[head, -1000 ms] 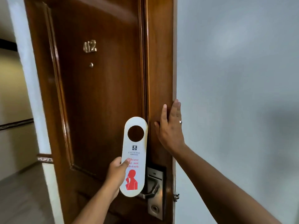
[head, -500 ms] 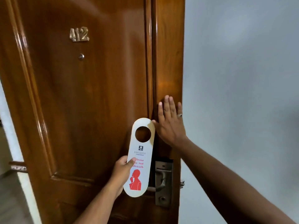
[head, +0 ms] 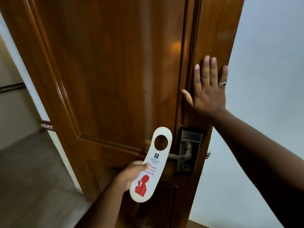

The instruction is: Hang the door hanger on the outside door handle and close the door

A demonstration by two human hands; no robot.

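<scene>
A white door hanger (head: 148, 168) with a round hole at its top and red "Please do not disturb" print is pinched at its left edge by my left hand (head: 131, 174). It stands upright in front of the brown wooden door (head: 115, 71), its hole just left of and slightly above the metal lever handle (head: 178, 156). The handle sits on a dark lock plate (head: 189, 150) near the door's right edge. My right hand (head: 208, 89) lies flat with fingers spread against the door's right stile, above the lock.
A pale wall (head: 266, 79) runs along the right of the door edge. To the left, a corridor floor (head: 29, 170) and a white door frame (head: 54, 140) show past the open door. A latch bolt (head: 208, 154) sticks out of the door edge.
The view tilted down, so the room number is out of frame. My left hand lowered the hanger to handle height. My right hand stays flat on the door.
</scene>
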